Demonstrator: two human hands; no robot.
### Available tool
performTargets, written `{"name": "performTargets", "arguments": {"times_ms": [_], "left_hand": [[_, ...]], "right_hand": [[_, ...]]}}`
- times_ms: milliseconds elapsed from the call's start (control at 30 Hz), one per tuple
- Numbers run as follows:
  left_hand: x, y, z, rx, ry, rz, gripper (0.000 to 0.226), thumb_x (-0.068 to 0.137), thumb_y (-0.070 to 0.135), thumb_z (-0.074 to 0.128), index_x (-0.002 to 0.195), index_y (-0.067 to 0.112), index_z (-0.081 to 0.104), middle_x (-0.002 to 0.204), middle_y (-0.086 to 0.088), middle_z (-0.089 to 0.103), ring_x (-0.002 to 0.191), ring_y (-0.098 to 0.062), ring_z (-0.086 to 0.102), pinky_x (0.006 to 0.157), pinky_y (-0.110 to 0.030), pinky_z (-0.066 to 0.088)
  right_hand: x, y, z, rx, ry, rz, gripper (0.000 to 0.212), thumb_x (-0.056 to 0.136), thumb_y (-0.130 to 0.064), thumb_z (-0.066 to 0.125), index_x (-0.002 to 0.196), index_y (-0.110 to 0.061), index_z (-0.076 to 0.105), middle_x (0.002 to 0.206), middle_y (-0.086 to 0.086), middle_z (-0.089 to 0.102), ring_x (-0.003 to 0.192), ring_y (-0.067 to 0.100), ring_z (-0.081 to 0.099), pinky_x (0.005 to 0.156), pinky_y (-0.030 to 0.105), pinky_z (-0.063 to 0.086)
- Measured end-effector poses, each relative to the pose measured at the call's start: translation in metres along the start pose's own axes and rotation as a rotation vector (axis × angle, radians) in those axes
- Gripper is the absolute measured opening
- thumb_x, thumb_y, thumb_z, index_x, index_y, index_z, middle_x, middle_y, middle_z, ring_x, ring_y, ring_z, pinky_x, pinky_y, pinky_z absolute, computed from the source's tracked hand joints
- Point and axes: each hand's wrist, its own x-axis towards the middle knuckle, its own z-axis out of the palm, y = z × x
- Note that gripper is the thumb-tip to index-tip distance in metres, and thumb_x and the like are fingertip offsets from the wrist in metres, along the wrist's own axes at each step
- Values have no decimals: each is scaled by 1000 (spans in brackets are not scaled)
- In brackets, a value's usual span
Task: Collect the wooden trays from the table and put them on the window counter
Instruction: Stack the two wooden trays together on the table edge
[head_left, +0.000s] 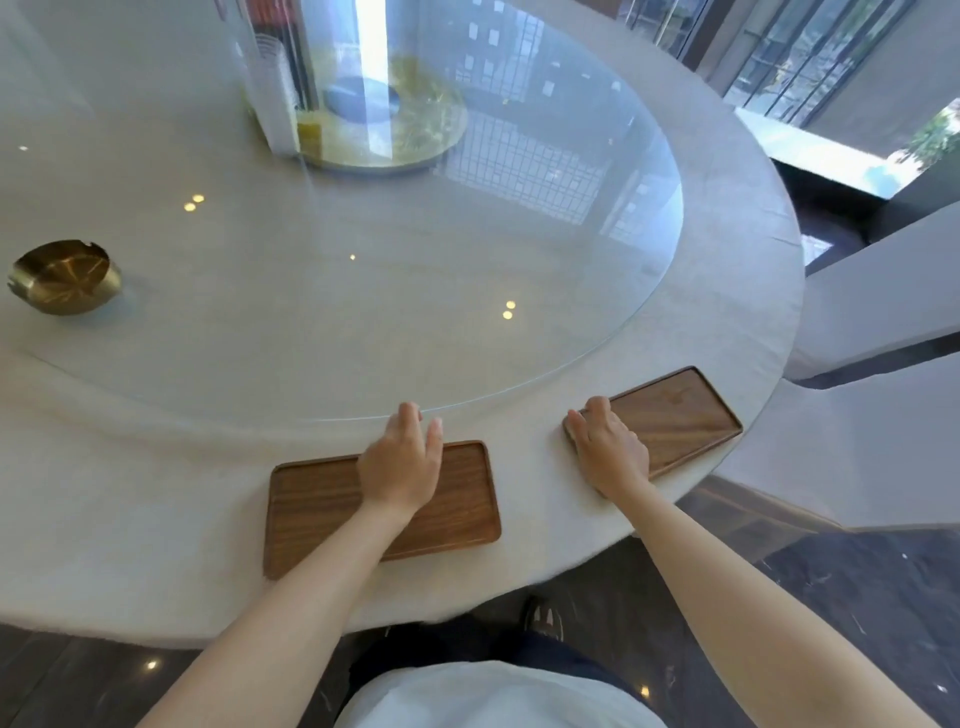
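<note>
Wooden trays: left hand (402, 462) spread open above one (322, 506), right hand (610, 447) gripping another's (675, 415) end.

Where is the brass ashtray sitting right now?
In the head view, the brass ashtray sits at the far left on the round table, near the edge of the glass turntable, well away from both wooden trays.

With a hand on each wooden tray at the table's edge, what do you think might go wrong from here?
1. The right hand covers only the near end of the dark rectangular wooden tray on the right, which lies close to the round table's rim; lifted by one end, it may tip or slip off.
2. The left hand lies over the brown wooden tray on the left with fingertips at the glass turntable's edge, which may get knocked.
</note>
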Motion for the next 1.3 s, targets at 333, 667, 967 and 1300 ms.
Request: {"name": "performTargets", "arguments": {"times_ms": [333,667,967,1300], "left_hand": [[-4,118,101,99,-183,-127,40,98,39,30,110,4,44,113,-18,66,103,-37,62,78,-39,46],[-22,166,160,196,-259,-463,56,96,48,21,119,3,47,121,-20,61,112,-36,57,90,-39,44],[-19,173,164,236,-229,-522,56,96,48,22,116,1,44,119,-21,61,110,-38,58,88,-40,45],[0,161,132,252,-73,-366,52,97,47,23,112,1,43,106,-20,66,97,-39,62,68,-36,41]], "right_hand": [[64,133,-51,105,87,-3,46,99,-42,24,125,-8,39,126,12,48,108,30,54,76,36,42],[106,215,-66,97,-123,7,47,100,-40,21,127,-5,39,132,14,47,118,33,51,78,37,37],[123,220,-63,157,-190,-2,46,100,-39,25,112,-2,49,121,18,57,112,34,54,82,39,39],[112,204,-62,313,-67,0,35,100,-35,27,87,-7,41,83,9,51,80,27,48,68,34,36]]}}
